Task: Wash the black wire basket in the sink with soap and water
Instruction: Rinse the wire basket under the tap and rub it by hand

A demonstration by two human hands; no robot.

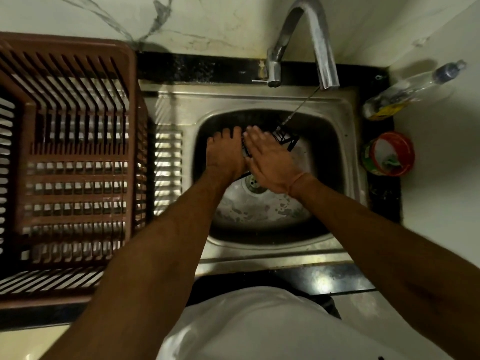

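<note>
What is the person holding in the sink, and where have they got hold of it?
The black wire basket. The left hand grips its left side; the right hand lies flat on top, fingers straight.

No text can be read anywhere. The bottle (405,92) bears a yellow label (too blurred to make out). The red tub's (389,154) print is equally illegible.

Your black wire basket (285,139) is down inside the steel sink (335,120), near the far side of the bowl. Only parts of it show: thin dark wires and a corner sticking out to the right, with a short edge lower down between your wrists. It seems tilted, though its exact pose is hard to tell. A thin stream of water (301,105) slants down from the tap (322,48) onto its right corner. Patchy white soap foam (262,206) lies on the sink floor around the drain (253,183).
</note>
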